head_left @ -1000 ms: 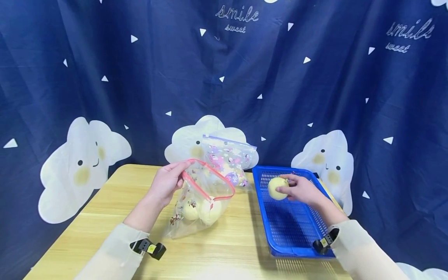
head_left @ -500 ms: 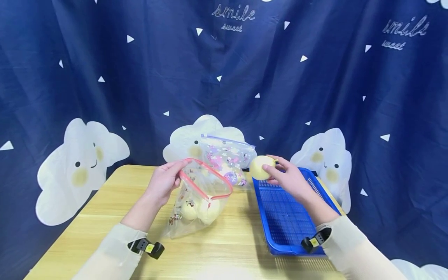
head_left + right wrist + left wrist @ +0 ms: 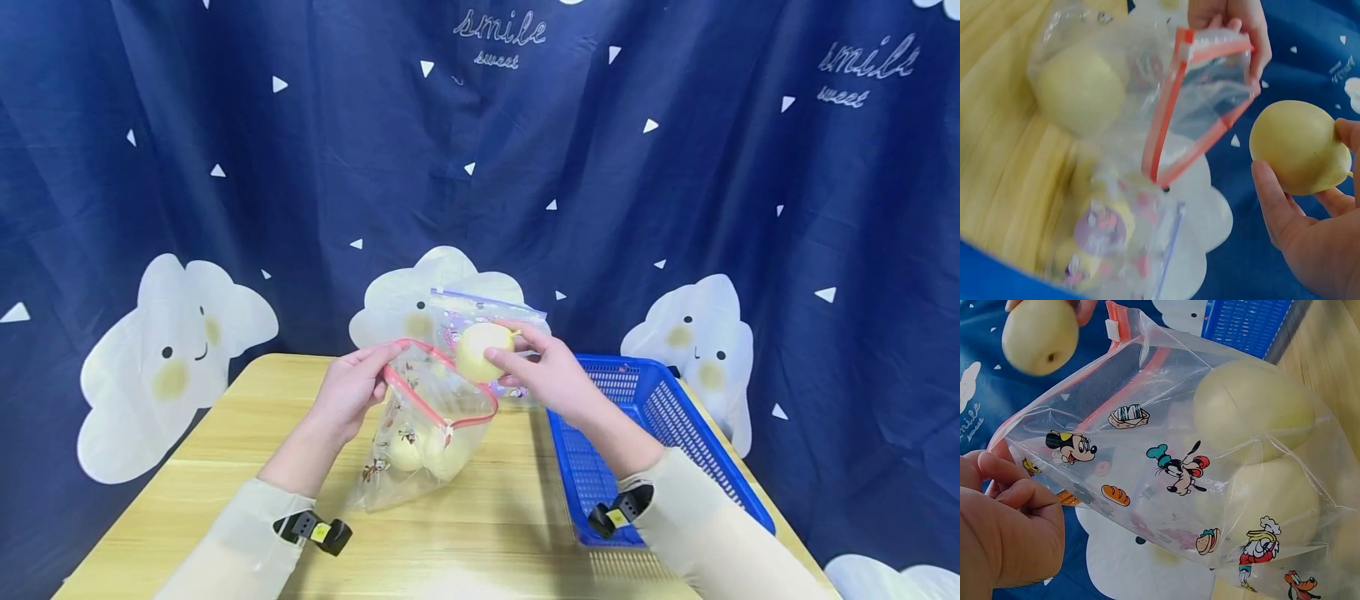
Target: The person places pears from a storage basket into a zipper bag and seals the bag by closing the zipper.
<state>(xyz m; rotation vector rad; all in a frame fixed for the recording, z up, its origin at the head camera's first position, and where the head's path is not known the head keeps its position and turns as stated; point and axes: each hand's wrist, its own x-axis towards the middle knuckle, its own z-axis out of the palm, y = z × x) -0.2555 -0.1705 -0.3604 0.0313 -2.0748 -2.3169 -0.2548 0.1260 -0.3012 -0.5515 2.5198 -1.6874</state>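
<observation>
In the head view my left hand (image 3: 352, 390) pinches the red-zippered rim of a clear zip bag (image 3: 1147, 469) with cartoon prints, its mouth held wide. Pale yellow pears (image 3: 1254, 412) sit in the bottom of that bag, which stands tilted on the table. My right hand (image 3: 546, 371) grips another pear (image 3: 1297, 147) between thumb and fingers, its stem pointing back toward the palm. Seen from the head, this pear overlaps the far side of the bag's mouth. In the right wrist view it is apart from the red rim.
Behind the open bag stands a second zip bag (image 3: 1110, 231) with a purple zipper, pink and purple prints and yellowish contents. A blue plastic basket (image 3: 600, 500) lies at the right, under my right forearm. The wooden table (image 3: 247, 433) meets a dark blue curtain (image 3: 315, 167) behind.
My right hand has lifted the pear out of the blue basket and carried it left to the mouth of the red-zippered bag. My left hand has kept its hold on the rim.
</observation>
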